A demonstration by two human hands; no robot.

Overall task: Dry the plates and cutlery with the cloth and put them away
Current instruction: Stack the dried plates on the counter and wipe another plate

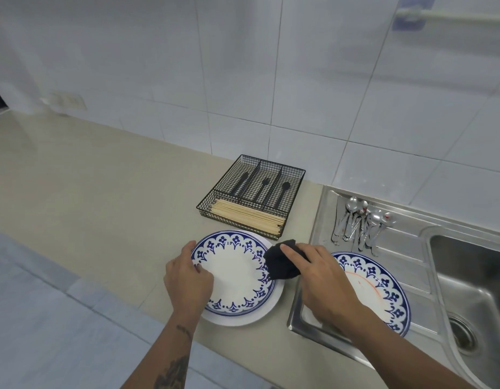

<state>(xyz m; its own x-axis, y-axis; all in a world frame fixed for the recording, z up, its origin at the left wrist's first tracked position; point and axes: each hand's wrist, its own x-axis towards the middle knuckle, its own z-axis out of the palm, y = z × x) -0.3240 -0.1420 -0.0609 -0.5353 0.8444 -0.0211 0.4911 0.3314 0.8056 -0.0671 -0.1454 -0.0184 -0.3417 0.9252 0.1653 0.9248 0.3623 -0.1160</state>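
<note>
While the round white plate with the blue floral rim (pixel 237 273) lies flat on a plain white plate at lower centre of the frame, its left edge is pinched by the left hand (pixel 187 279) and its right rim is pressed by the bunched black cloth (pixel 281 262) gripped in the right hand (pixel 319 279). Both hands are at the plate. A second patterned plate (pixel 383 290) on the steel drainboard (pixel 406 256) is partly hidden by the right forearm. Steel spoons (pixel 361 220) await above it; the black wire cutlery tray (pixel 251 195) stands beyond.
</note>
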